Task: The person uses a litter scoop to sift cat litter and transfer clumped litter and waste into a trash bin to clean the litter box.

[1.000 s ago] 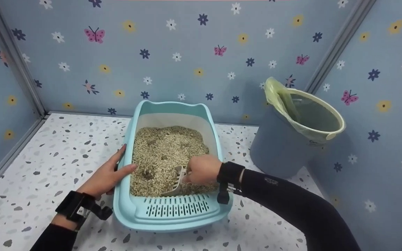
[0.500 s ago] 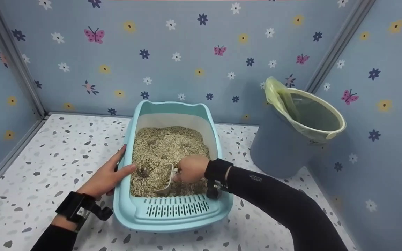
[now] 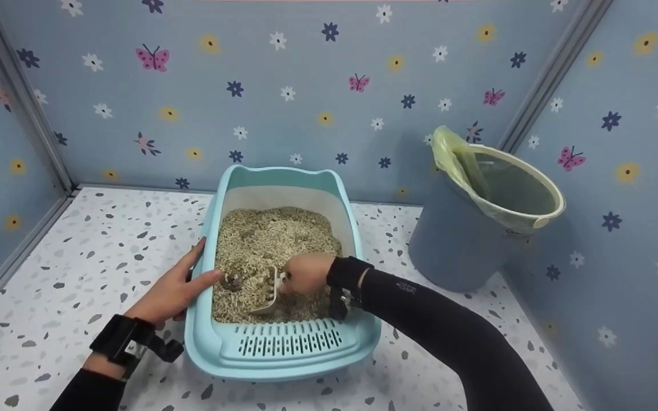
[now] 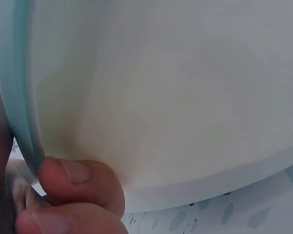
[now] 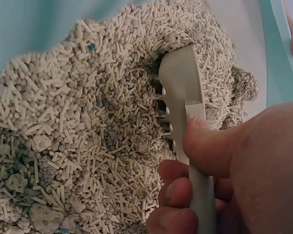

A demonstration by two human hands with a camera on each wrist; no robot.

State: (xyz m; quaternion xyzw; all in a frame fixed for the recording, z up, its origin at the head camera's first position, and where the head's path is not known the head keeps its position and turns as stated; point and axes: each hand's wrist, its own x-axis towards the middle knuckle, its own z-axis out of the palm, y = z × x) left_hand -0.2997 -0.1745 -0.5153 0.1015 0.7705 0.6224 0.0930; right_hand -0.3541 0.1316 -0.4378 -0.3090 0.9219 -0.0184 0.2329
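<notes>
A light blue litter box (image 3: 283,368) holds pellet litter (image 3: 289,228). My right hand (image 3: 306,273) grips the handle of a beige slotted litter scoop (image 5: 183,78), thumb along its top and fingers wrapped beneath. The scoop's head is partly sunk in the litter at the front of the box, its far edge buried. Beside it, by the left wall, lies a dark clump (image 3: 232,281); more clumps show in the right wrist view. My left hand (image 3: 172,288) holds the box's left rim, thumb over the top, with curled fingers (image 4: 83,183) against the outer wall.
A grey-blue bin (image 3: 454,245) stands to the right of the box, its cream rim tilted toward the front. A yellow-green bag (image 3: 449,151) lines it and hangs over the edge. Flower-patterned walls (image 3: 306,68) enclose the speckled tabletop (image 3: 106,240) at the back and sides.
My right hand has pushed the scoop leftward through the litter, toward the dark clump at the left wall. My left hand stays on the rim.
</notes>
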